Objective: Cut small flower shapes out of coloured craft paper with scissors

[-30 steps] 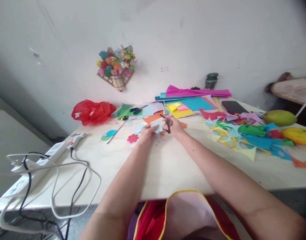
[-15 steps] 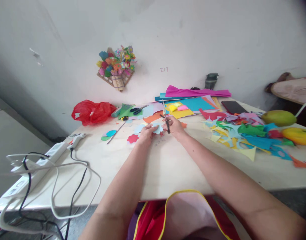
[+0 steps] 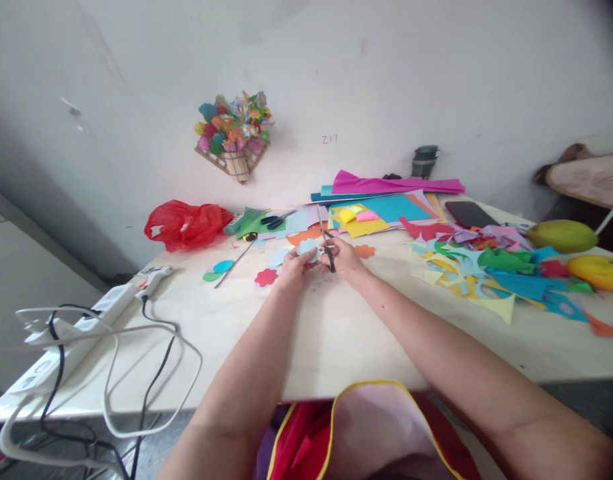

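Note:
Between the fingers of my left hand is a light blue paper flower with a scalloped edge. My right hand grips a pair of scissors by its dark handles, blades pointing away from me and up. The two hands are close together just over the table, and the scissors are beside the flower. A red paper flower lies left of my left hand. An orange paper flower lies just beyond my right hand, and a light blue paper piece is partly hidden behind my left hand.
Coloured paper scraps and two mangoes cover the right side. Paper sheets, a phone and other scissors lie at the back. A red plastic bag sits back left; a power strip with cables runs along the left.
My right hand and the scissors have shifted a little left, closer to my left hand. The light blue flower has moved slightly left and up, and more of the orange flower shows.

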`<action>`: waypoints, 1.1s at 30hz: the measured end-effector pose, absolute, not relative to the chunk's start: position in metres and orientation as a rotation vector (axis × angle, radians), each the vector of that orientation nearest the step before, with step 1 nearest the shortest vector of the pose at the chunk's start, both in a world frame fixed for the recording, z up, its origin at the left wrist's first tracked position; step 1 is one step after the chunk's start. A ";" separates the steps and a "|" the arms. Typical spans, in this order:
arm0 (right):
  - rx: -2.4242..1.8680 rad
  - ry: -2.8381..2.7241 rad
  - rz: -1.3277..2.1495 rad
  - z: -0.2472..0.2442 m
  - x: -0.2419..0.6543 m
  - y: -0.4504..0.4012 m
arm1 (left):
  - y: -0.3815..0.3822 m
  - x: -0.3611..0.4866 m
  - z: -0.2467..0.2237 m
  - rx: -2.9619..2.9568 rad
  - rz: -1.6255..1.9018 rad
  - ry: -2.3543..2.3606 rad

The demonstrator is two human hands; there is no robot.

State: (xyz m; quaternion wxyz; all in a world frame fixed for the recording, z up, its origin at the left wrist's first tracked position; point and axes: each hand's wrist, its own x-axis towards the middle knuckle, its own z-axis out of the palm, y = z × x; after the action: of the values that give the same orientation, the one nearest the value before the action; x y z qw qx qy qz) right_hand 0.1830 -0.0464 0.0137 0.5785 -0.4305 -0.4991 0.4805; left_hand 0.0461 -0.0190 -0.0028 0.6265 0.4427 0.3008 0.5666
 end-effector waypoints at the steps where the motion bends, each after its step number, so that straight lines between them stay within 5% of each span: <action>1: -1.015 -1.157 1.107 0.014 0.184 -0.046 | -0.019 0.045 -0.002 1.030 1.304 0.697; 14: -0.975 -1.167 1.046 0.019 0.204 -0.036 | -0.019 0.044 -0.004 1.250 1.087 0.811; 33: -1.131 -1.174 1.101 0.024 0.207 -0.043 | -0.024 0.044 0.007 1.000 1.217 0.787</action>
State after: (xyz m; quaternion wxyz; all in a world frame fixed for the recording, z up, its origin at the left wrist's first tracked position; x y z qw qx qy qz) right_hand 0.2071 -0.0432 0.0236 0.5540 -0.4788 -0.4968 0.4659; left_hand 0.0439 -0.0236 0.0070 0.6368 0.4377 0.3447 0.5330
